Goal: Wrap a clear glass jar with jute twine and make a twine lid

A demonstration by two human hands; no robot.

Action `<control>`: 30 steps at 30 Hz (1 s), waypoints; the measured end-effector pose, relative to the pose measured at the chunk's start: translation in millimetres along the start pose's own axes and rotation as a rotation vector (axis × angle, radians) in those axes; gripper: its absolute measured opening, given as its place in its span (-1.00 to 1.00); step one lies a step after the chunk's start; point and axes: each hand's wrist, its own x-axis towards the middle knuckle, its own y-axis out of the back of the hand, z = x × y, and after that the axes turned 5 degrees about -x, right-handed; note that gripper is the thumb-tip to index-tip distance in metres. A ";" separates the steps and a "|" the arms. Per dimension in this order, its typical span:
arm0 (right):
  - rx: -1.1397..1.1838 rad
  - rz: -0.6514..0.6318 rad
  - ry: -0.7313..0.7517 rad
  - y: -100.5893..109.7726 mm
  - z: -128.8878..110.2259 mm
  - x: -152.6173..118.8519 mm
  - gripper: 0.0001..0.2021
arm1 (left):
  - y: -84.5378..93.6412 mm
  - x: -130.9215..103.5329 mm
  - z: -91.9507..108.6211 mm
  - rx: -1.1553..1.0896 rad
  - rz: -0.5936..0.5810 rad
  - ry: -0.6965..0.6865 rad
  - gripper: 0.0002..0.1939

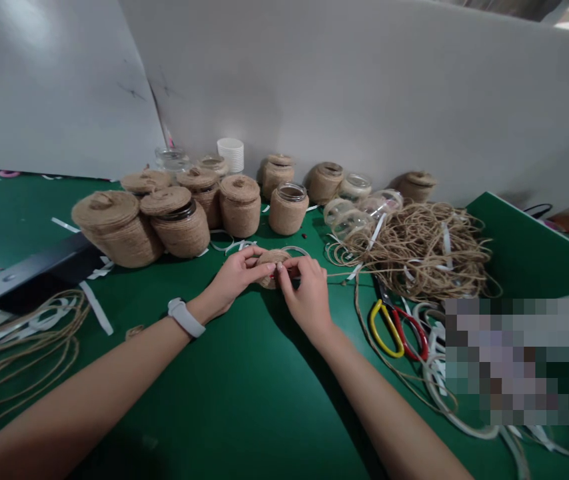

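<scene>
In front of me my left hand (234,279), with a pale watch band at the wrist, grips the left edge of a round jute-covered lid (273,256). My right hand (309,293) pinches at the lid's right side, thumb and fingertips close to the left thumb. A strand of jute twine (342,275) runs from behind the right hand toward a tangled twine pile (429,247). A little red shows between the fingertips. The fingers cover much of the lid's front. Scissors (398,330) with yellow and red handles lie right of my right hand.
Several jute-wrapped jars, including a lidded jar (239,207) and an open-topped jar (288,210), stand behind my hands. Stacked white cups (231,155) are near the wall. A dark box (39,267) and loose twine (49,340) lie left. A green divider (524,247) rises at right.
</scene>
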 end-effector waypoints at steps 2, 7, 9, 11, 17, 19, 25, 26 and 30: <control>0.000 0.003 0.005 0.6 0.0 0.0 -0.86 | -0.6 0.1 0.0 0.028 -0.005 0.015 -0.65; 0.004 0.010 0.025 2.2 -1.5 -0.1 -0.87 | -1.2 1.3 -0.7 0.058 0.051 -0.014 -0.70; -0.009 0.012 0.030 2.2 -1.2 0.0 -0.86 | -0.5 1.7 0.0 0.059 0.042 0.002 -0.70; -0.016 0.012 0.032 2.1 -0.3 0.2 -0.86 | 0.7 2.1 0.9 0.056 0.021 0.035 -0.68; 0.005 0.015 0.055 2.3 1.5 0.5 -0.84 | 2.5 2.1 1.4 0.062 -0.014 0.072 -0.58; 0.022 0.016 0.054 2.9 0.6 0.7 -0.84 | 1.0 1.1 1.5 0.076 0.024 0.040 -0.52; 0.052 0.021 0.013 3.6 0.1 1.8 -0.86 | -2.1 -0.8 2.0 0.006 0.118 -0.033 -0.50; 0.044 0.019 0.012 3.3 0.8 1.9 -0.86 | -1.6 -0.5 1.4 -0.009 0.133 -0.046 -0.53; 0.062 0.018 0.018 1.0 4.3 2.7 -0.82 | 2.1 1.7 -3.3 -0.044 0.102 -0.071 -0.62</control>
